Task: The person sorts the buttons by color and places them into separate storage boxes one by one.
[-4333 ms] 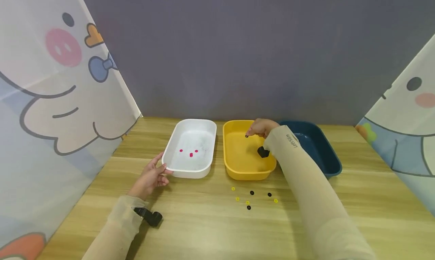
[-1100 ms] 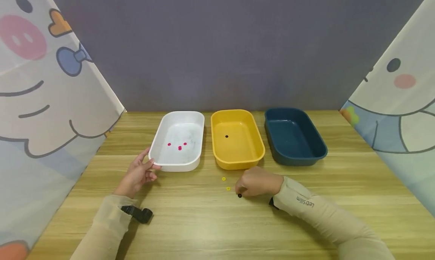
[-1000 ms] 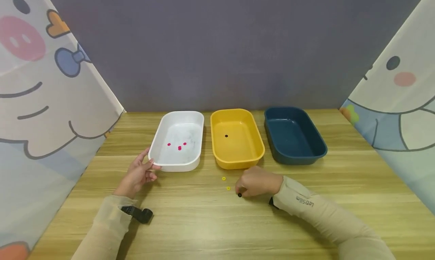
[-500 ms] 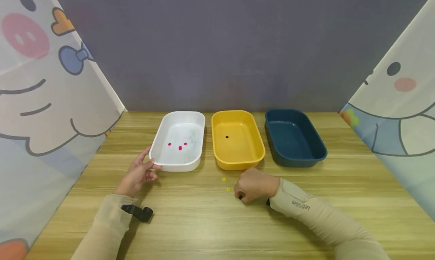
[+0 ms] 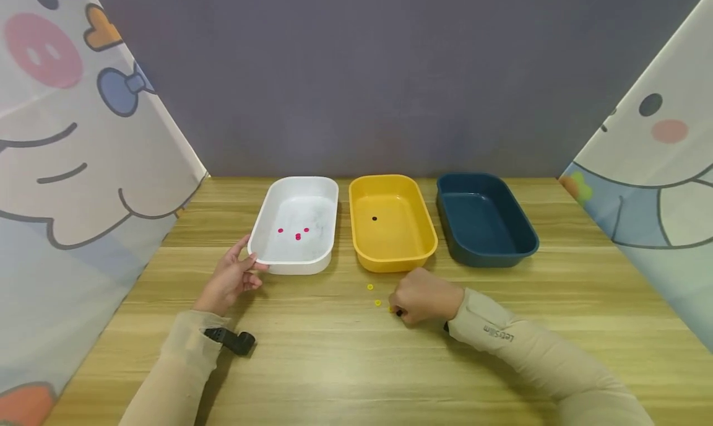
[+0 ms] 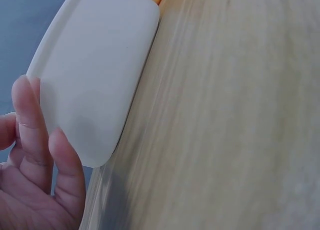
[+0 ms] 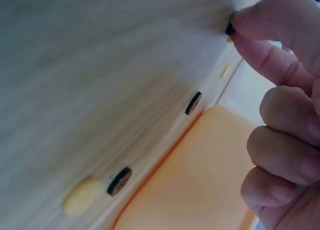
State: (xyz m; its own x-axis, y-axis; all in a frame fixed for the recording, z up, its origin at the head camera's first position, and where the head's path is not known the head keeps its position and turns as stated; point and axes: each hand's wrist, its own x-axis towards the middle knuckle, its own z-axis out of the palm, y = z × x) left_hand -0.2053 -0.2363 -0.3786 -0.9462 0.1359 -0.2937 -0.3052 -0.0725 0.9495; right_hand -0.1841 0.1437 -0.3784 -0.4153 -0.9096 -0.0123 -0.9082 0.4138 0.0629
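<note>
In the head view, my left hand (image 5: 229, 280) holds the near left corner of a white tray (image 5: 292, 264), thumb on the rim. Several small pink-red buttons (image 5: 298, 236) lie in that tray. My right hand (image 5: 424, 297) is low over the table, thumb and forefinger pinching a black button (image 7: 230, 28); its other fingers are curled. Yellow buttons (image 5: 377, 303) lie left of these fingertips, one partly hidden by them. Two more black buttons (image 7: 193, 103) and a yellow button (image 7: 81, 196) show in the right wrist view, hidden behind the hand in the head view.
A yellow tray (image 5: 394, 265) stands in the middle with one black button (image 5: 374, 218) inside. To its right stands a dark blue tray (image 5: 490, 259). A grey partition (image 5: 356, 79) rises behind the wooden table (image 5: 312, 358), with printed cloth on both sides.
My right hand has come down from above the yellow tray to the table. One black button now lies in that tray, and another is pinched. My left hand stays at the white tray.
</note>
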